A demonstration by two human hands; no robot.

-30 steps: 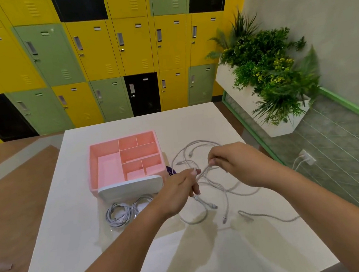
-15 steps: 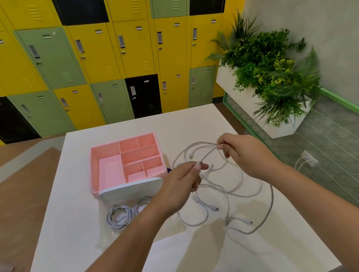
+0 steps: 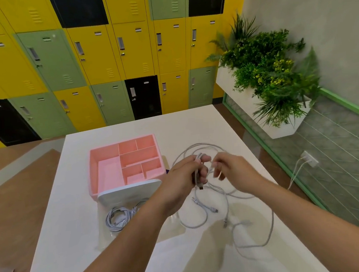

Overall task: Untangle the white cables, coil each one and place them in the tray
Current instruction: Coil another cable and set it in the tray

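Looking down on a white table [image 3: 60, 244], the view began at the left with a pink tray [image 3: 94, 175], none of its compartments holding anything. A white slab [image 3: 129, 190] sat at its near edge. Just in front of that lay one finished coil [image 3: 118, 218], on the table and not in the tray.

Right of the tray, the left hand [image 3: 178, 179] was raised above the table. Its fingers were curled round one of the cables [image 3: 211, 208], whose plug [image 3: 200, 187] hung below the fist. Just beside it, the right hand [image 3: 235, 170] had its fingertips [image 3: 214, 165] pinched on a neighbouring strand, though blur softened the detail. Below and to the right of both hands, the other cables sprawled over the table in crossing loops, with several plug ends loose.

The step in hand appeared to be freeing one cable from the tangle. Doing it well probably meant holding the left grip fixed near the plug and feeding the strand through the right fingers loop by loop — lifting it over crossings rather than tugging, since a hard pull would likely tighten the knot.
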